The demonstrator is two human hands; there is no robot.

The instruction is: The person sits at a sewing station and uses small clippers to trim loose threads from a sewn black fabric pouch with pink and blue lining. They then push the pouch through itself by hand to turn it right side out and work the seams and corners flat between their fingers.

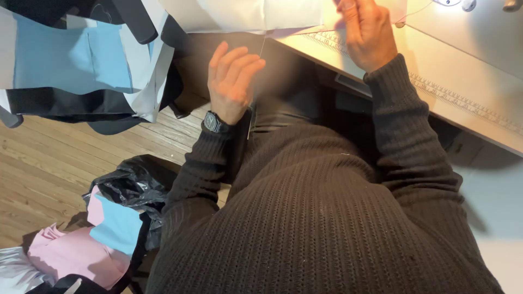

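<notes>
My left hand (233, 81), with a black watch on its wrist, is raised below the table edge with its fingers straight and close together. A thin pale thread (262, 50) hangs from the white fabric (245, 13) and passes by its fingertips; the thumb is hidden, so the grip is unclear. Farther right, my right hand (368, 34) is lifted over the white table (468, 71). It is blurred, and its fingers are pinched on the edge of the white fabric at the top of the view. Dark knit sleeves cover both arms.
A measuring tape strip (457, 99) runs along the table's front edge. Blue, grey and black fabric pieces (71, 60) hang at top left. A black bag (133, 188) with pink and blue scraps (81, 247) lies on the wooden floor (49, 163).
</notes>
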